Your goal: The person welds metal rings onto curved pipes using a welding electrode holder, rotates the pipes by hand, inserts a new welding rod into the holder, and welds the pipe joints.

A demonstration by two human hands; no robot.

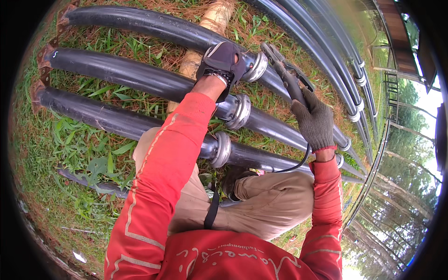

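Your right hand clamps corded tool; left hand at pipe, can't tell grip. Loose hold could drop tool.

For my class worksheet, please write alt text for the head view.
A person's gloved right hand holds a dark tool near three black pipes with silver collars; the gloved left hand is at the uppermost pipe. Grass lies beneath, with trees at right.

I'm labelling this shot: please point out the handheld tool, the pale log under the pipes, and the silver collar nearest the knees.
Handheld tool [292, 85]: head view, on its dark handle.
Pale log [218, 16]: head view, on its upper stretch.
Silver collar [224, 149]: head view, on its thick ring.
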